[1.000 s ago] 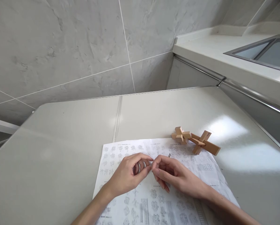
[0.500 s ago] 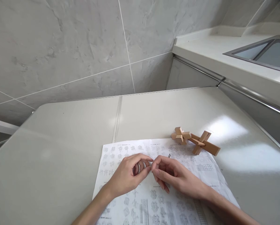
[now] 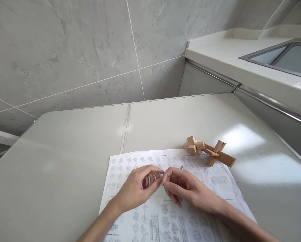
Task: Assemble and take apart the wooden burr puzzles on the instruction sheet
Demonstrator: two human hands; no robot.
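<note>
A large white paper sheet (image 3: 125, 198) printed with small puzzle diagrams lies under both hands. My left hand (image 3: 141, 186) rests over its middle, fingers loosely curled and a gap between thumb and forefinger; nothing shows inside. Facing it, my right hand (image 3: 184, 188) is relaxed and half curled, its fingertips close to those of the left, also without a visible object. Two interlocking wooden puzzles sit at the sheet's top right corner, beyond my right hand: a compact burr puzzle (image 3: 194, 146) and a cross-shaped one (image 3: 218, 154) with longer flat pieces, side by side.
The pale folding table (image 3: 64, 161) has a seam running away from me. A grey tiled wall (image 3: 90, 50) stands behind it. At the right is a white counter (image 3: 215, 50) with an inset sink (image 3: 288, 55), higher than the table.
</note>
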